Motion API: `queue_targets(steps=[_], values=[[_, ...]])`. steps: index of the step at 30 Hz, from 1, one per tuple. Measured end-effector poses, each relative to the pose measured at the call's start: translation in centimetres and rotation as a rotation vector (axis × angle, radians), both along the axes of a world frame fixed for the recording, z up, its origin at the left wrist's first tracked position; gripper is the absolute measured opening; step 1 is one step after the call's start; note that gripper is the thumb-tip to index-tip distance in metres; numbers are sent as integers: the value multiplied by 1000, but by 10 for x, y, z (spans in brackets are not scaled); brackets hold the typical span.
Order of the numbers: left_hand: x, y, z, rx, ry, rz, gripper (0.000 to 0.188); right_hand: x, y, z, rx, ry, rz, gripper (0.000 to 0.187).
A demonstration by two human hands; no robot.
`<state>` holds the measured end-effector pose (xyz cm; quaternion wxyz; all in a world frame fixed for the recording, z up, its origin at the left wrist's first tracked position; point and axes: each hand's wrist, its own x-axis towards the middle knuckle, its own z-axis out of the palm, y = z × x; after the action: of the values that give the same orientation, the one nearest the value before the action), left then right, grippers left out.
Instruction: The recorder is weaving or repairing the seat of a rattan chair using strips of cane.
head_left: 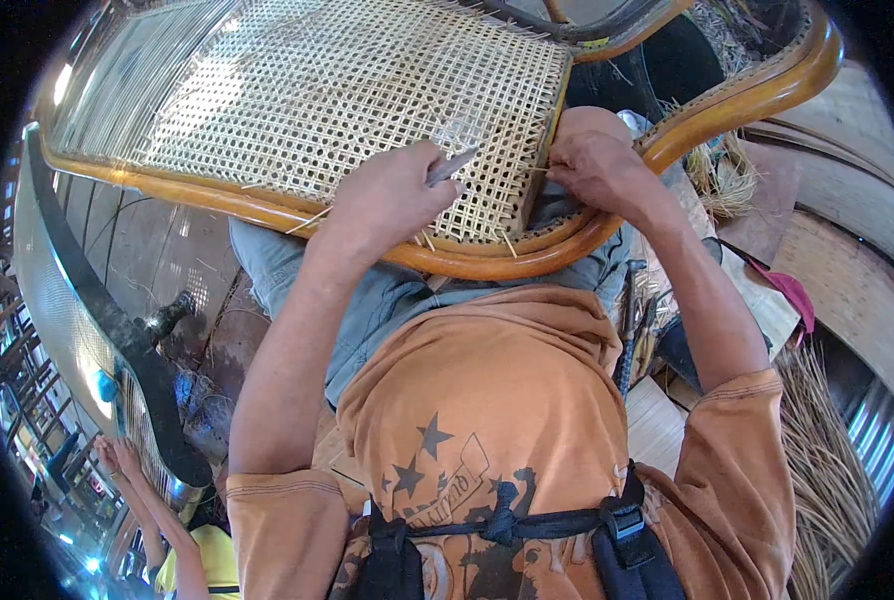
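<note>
A curved, varnished wooden chair frame (467, 262) lies across my lap with a woven cane panel (317, 90) stretched inside it. My left hand (392, 195) rests over the near part of the weave, closed on a short grey pointed tool (451, 169); its tip points right and its handle is hidden in my fist. At the panel's right edge, my right hand (599, 172) is closed, thumb and fingers pinching a thin cane strand (534, 174) that runs from the weave. Loose strand ends stick out along the near rail.
Another caned frame with a dark rim (157, 400) stands at the left, and a person in a yellow shirt (207, 565) reaches toward it. Bundled cane strands (822, 470) lie at the lower right. A coil of strands (722, 180) sits beyond the frame's right arm.
</note>
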<state>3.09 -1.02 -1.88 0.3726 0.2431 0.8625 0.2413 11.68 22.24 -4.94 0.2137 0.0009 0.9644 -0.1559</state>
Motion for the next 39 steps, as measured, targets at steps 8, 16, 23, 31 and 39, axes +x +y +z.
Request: queue_targets(steps=[8,16,23,31,39], values=[[-2,11,-31,219,117,-152,34,-9,9,-13,282,187,116,14],[-17,30,-30,194,-705,0,28,-12,10,-18,138,107,-8,13],[-5,16,-36,146,-627,158,25,-3,-14,-7,114,141,-106,17],[-3,14,-26,53,-591,176,30,-6,4,-17,-74,102,-187,17],[4,6,-24,26,-487,225,35,17,6,58,-292,767,-364,11]])
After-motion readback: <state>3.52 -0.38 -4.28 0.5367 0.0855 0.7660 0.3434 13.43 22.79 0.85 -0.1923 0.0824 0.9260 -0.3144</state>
